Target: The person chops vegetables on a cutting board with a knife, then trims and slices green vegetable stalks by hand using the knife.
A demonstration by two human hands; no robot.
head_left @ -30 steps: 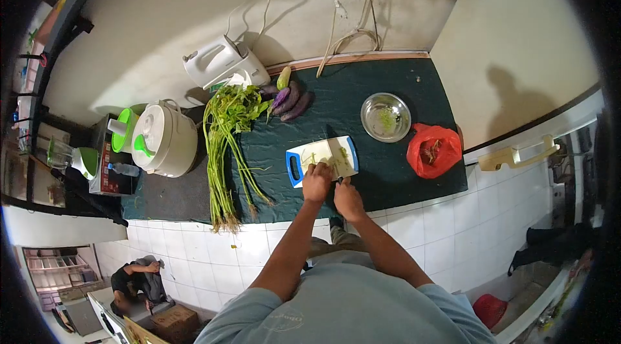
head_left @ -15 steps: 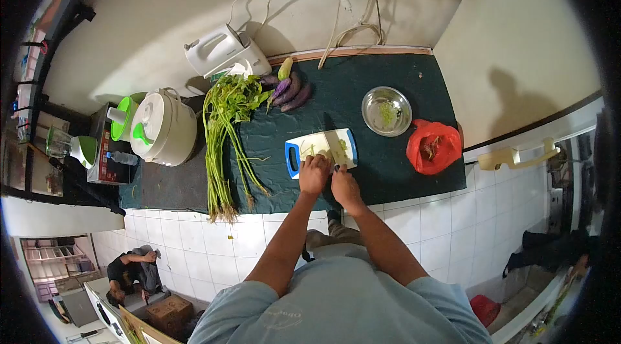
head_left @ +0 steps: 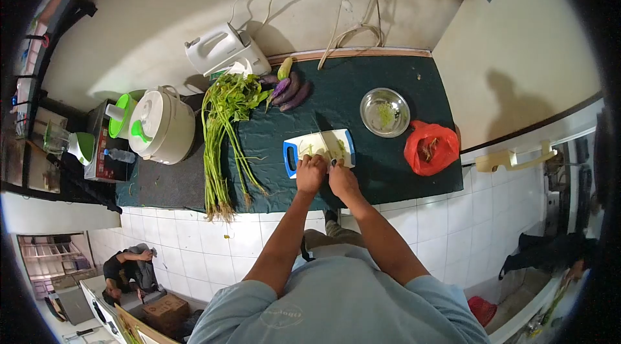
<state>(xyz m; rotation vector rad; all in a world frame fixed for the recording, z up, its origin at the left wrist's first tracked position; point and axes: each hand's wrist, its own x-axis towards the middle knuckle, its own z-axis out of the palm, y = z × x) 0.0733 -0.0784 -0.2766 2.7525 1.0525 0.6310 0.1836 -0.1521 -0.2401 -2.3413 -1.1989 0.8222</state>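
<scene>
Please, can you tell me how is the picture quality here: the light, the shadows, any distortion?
Head view: strong wide-lens bending, dark rounded edges; a head-and-shoulders shadow on the right wall; bright glints on the metal bowl; green bits on the board too small for fine detail.

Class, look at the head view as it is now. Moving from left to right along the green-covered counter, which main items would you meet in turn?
White lidded cooker → bunch of long-stemmed greens → blue-and-white cutting board → round metal bowl → open red bag
</scene>
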